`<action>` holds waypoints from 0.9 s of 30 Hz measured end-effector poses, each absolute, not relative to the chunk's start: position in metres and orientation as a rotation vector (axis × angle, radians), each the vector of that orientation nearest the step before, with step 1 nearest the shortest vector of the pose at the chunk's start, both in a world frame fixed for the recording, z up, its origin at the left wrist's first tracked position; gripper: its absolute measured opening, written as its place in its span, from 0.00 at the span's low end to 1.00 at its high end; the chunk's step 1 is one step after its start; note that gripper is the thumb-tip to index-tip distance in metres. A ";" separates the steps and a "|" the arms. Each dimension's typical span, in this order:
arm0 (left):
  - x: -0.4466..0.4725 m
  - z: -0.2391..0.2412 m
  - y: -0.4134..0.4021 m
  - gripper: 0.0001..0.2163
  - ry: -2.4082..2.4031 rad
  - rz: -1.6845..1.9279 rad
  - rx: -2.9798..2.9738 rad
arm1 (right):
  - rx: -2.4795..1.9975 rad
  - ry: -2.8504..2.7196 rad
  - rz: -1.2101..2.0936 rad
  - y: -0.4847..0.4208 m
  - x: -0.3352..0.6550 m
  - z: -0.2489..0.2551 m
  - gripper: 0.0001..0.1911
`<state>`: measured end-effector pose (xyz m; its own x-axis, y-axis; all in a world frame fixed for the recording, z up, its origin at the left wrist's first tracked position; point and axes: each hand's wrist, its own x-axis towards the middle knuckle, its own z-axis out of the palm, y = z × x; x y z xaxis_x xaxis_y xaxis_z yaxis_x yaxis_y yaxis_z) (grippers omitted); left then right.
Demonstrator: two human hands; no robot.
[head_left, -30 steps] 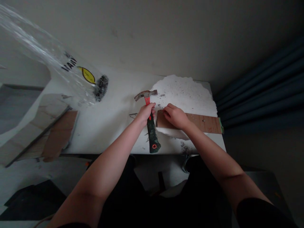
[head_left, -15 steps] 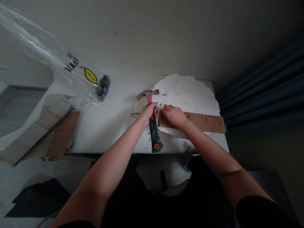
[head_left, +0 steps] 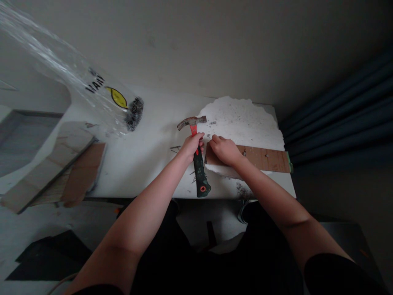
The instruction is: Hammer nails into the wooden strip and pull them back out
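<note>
A claw hammer (head_left: 201, 174) with a dark green and red handle is gripped near its head by my left hand (head_left: 193, 145), its claw pointing left. My right hand (head_left: 224, 149) rests on the left end of a brown wooden strip (head_left: 256, 157), fingers curled together; whatever they pinch is too small to make out. Small metal bits stick up from the strip. Beneath it lies a white slab with a ragged edge (head_left: 242, 119), speckled with dark crumbs. Several loose nails (head_left: 175, 148) lie just left of my left hand.
The white table (head_left: 153, 164) stands against a grey wall. Clear plastic wrap with a yellow print (head_left: 118, 97) hangs over its left side. Broken brown boards (head_left: 82, 174) overhang the left front edge. A dark blue curtain (head_left: 344, 110) hangs at the right.
Both hands and the hammer hold the same pose. Only a very slight shift of the whole view shows.
</note>
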<state>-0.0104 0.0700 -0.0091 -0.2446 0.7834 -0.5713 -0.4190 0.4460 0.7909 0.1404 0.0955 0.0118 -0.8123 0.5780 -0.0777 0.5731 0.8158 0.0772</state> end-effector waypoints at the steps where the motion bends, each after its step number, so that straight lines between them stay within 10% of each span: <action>1: -0.010 -0.008 0.070 0.09 1.407 1.174 0.349 | 0.923 2.905 0.076 0.096 0.141 0.011 0.18; 27: -0.010 -0.007 0.071 0.10 1.376 1.174 0.319 | 1.009 2.914 0.040 0.103 0.145 0.006 0.18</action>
